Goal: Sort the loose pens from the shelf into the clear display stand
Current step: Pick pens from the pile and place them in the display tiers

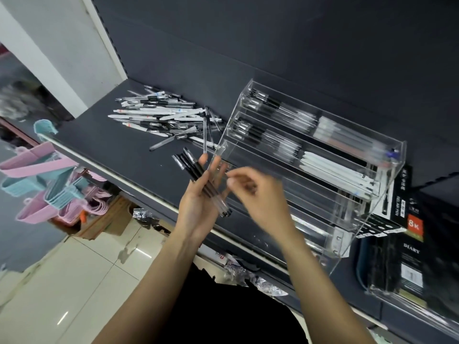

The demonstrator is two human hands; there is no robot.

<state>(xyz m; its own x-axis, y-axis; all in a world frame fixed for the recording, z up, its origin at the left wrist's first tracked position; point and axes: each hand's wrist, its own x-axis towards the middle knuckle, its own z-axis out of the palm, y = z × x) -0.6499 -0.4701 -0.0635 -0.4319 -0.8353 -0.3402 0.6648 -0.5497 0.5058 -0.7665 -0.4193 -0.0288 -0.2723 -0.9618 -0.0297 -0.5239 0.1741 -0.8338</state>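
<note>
You were in a stationery shop: dark metal retail shelf (119, 150), clear acrylic tiered pen display stand (347, 194), boxed black "DIARY" notebooks (409, 259), pink and blue plastic hangers (49, 184) stocked below.

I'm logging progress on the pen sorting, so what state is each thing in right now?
Left hand: holds a bundle of black pens.
Right hand: blurred, fingers curled near the bundle; grip unclear.
Loose pen pile: lying unsorted on the shelf.
Clear display stand: upper tiers partly filled.
</note>
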